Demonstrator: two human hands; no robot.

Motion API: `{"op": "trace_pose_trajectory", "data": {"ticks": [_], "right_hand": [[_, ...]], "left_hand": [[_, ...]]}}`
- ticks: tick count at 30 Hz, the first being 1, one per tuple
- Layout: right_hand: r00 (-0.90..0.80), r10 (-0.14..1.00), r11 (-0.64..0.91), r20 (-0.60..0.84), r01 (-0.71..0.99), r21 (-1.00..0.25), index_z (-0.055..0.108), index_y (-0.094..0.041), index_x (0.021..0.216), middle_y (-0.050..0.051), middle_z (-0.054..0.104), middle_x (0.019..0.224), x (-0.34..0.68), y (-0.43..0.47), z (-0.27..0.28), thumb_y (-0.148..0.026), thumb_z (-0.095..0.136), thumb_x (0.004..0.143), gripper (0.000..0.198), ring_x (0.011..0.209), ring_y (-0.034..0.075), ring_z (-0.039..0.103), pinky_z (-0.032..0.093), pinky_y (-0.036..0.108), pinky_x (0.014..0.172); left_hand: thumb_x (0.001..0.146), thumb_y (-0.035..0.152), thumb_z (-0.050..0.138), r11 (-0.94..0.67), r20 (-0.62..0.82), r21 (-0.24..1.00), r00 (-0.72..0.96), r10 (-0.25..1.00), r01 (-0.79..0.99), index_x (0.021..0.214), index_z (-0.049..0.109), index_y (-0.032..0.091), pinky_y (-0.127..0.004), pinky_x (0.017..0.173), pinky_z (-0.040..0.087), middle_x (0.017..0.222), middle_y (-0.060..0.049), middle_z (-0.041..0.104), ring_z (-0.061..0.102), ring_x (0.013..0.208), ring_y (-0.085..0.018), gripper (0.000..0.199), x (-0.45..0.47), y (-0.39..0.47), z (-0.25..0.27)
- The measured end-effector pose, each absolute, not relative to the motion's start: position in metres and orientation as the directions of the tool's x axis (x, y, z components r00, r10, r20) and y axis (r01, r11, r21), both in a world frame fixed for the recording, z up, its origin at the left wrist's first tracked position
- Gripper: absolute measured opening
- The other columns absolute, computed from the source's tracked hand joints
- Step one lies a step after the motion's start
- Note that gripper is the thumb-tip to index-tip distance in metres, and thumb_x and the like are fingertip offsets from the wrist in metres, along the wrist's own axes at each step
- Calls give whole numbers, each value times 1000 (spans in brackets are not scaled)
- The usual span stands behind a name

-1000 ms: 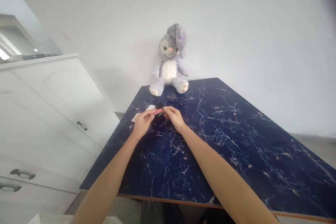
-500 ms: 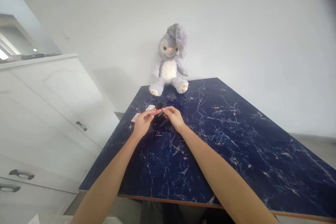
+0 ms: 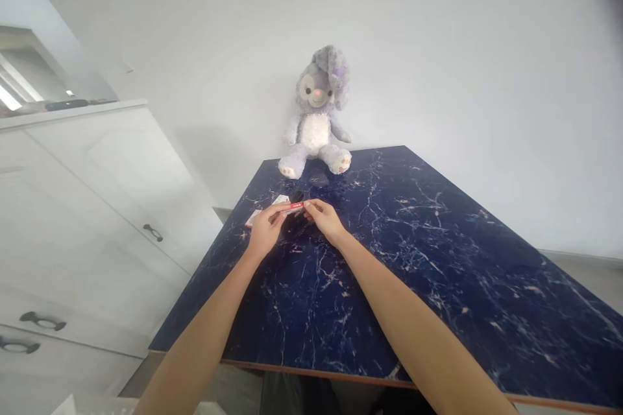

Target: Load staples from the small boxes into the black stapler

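Note:
A small, narrow red-and-white box (image 3: 293, 207) is held level above the table by both hands. My left hand (image 3: 265, 230) is closed on its left end. The fingers of my right hand (image 3: 325, 219) pinch its right end. Just beyond the box lies a black object (image 3: 296, 196), partly hidden, so its kind is unclear. Two flat white pieces with print lie by my left hand: one white piece (image 3: 281, 199) behind it, and a red-edged white piece (image 3: 252, 218) to its left, partly covered by the fingers.
The dark blue marble-patterned table (image 3: 418, 272) stretches out before me. A grey plush rabbit (image 3: 316, 123) sits at its far edge against the white wall. On the left stands a white cabinet (image 3: 97, 207) with dark handles, close to the table's side.
The box has turned slightly in my fingers, so more of its white side shows. Both hands keep their hold. The whole view has shifted a little.

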State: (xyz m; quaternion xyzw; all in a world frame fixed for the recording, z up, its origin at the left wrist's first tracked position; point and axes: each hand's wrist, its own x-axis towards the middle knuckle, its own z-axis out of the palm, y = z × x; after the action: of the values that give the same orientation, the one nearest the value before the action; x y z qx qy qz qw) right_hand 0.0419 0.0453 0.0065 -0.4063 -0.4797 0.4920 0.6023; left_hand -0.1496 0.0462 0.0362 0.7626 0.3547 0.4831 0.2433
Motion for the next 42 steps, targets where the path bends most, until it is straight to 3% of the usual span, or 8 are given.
{"op": "trace_pose_trajectory", "data": {"ticks": [11,19,25,30,35,38,42], "right_hand": [[67,987,157,146,-225,-962,70,-20,89,2,72,86,41,43,11,-52,69,76,34,76,15,62,48,29,76],[112,989,112,92,-186,-976,64,-19,65,1,65,66,39,41,16,-47,58,81,32,64,15,58,45,29,67],[48,996,91,80,-326,-941,68,-19,82,4,70,78,41,39,17,-52,65,78,33,68,17,63,48,30,68],[29,984,177,176,-248,-952,72,-21,85,2,70,78,42,38,14,-52,71,75,33,71,15,61,46,29,71],[35,985,170,167,-286,-943,73,-20,84,1,69,79,44,40,12,-54,74,72,36,68,13,56,45,30,73],[-46,990,107,132,-364,-925,71,-19,81,1,67,78,47,39,14,-53,78,69,37,68,12,54,45,28,75],[-277,953,-43,126,-531,-846,66,-20,78,-1,62,73,48,31,21,-50,82,70,34,73,13,58,48,29,81]], "left_hand": [[92,31,58,-615,558,730,259,788,298,111,73,21,-43,105,50,124,-9,70,67,114,-25,26,-147,43,39],[81,32,72,-409,382,906,200,902,112,111,73,20,-45,94,57,115,-9,74,70,105,-28,32,-146,45,42],[75,32,78,-264,266,964,140,954,-36,109,74,18,-45,90,59,117,-11,72,70,103,-27,37,-149,47,43],[75,30,78,-266,272,962,129,953,-64,109,73,18,-45,92,58,117,-10,72,69,103,-26,37,-149,48,41],[74,26,79,-192,208,974,135,969,-121,109,73,17,-43,95,57,117,-11,72,70,103,-25,36,-148,47,41],[74,21,80,-53,94,976,189,977,-213,110,73,14,-40,96,57,114,-13,73,71,102,-24,37,-149,48,43],[79,19,75,46,34,959,273,961,-280,111,72,15,-37,95,57,109,-12,75,72,101,-23,32,-149,49,44]]}}
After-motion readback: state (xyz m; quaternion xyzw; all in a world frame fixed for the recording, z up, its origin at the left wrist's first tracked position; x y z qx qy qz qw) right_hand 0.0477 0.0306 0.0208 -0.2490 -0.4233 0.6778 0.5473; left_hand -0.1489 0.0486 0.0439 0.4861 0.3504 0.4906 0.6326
